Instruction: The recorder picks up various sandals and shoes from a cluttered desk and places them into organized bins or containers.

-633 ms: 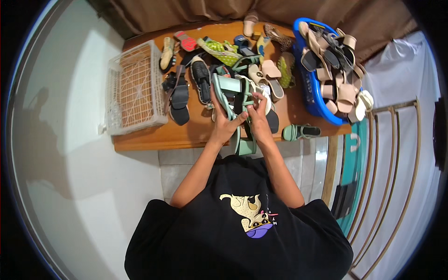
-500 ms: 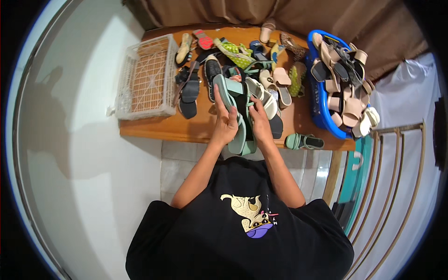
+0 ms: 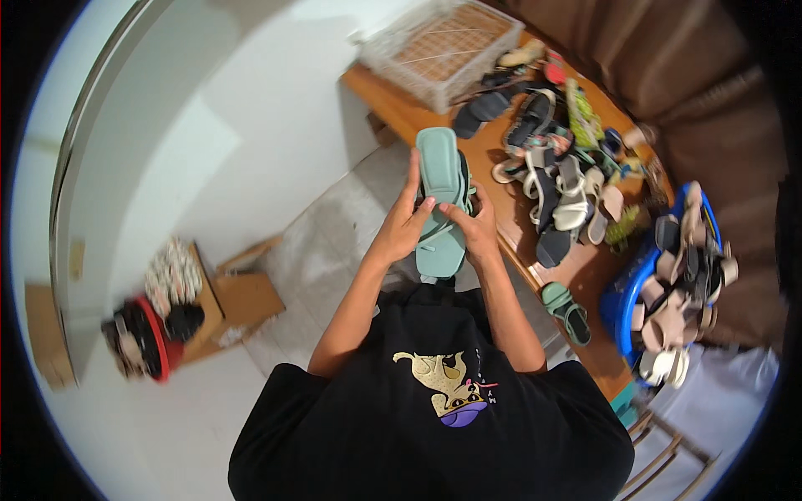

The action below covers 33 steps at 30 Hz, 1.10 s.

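Observation:
A mint-green strappy sandal (image 3: 438, 164) is held upright in front of my chest, its insole facing me. My left hand (image 3: 401, 230) grips its left edge, fingers behind and thumb on the insole. From the other side my right hand (image 3: 479, 227) holds it, thumb resting by the thin straps. Dark and green parts peek out behind its right edge; whether they belong to a second sandal I cannot tell. A similar single green sandal (image 3: 567, 313) lies on the near table edge, to the right of my right hand.
The wooden table (image 3: 493, 167) carries many mixed sandals, a white plastic crate (image 3: 443, 88) and a blue basket (image 3: 620, 313) piled with shoes. At left stand a cardboard box (image 3: 249, 302) and a red tub (image 3: 159, 351) of dark items. A brown curtain (image 3: 710, 108) hangs behind.
My view has swung left, bringing the cardboard box and red tub in. My hands have turned the green sandal from side-on so its insole faces me, away from the table.

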{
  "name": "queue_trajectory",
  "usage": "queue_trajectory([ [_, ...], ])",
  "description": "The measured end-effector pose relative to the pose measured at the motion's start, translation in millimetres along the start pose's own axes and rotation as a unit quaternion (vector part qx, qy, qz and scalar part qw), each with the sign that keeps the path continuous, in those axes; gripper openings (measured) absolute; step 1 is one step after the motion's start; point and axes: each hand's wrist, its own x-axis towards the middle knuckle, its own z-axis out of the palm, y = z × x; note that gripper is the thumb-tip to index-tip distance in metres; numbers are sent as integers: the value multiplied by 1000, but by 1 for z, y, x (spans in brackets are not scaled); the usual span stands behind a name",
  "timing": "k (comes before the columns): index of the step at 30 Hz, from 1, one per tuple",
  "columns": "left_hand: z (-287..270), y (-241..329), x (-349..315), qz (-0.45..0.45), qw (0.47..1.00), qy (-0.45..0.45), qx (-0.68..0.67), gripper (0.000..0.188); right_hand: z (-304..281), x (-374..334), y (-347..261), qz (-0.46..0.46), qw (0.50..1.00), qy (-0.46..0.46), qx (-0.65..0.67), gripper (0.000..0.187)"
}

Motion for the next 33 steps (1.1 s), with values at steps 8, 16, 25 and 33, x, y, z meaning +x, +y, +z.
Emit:
queue_trajectory([
  [8,-64,18,-122,-181,939,276,-96,98,97,-41,31,91,968,-213,100,57],
  [16,-125,43,-262,-129,894,361,-234,94,207,-140,84,139,937,-317,52,66],
  [25,-170,58,-484,-73,798,501,-328,96,299,-299,185,34,876,-423,-229,76],
  [33,-210,70,-653,-40,724,618,-305,90,389,-439,263,125,795,-558,-203,66],
])
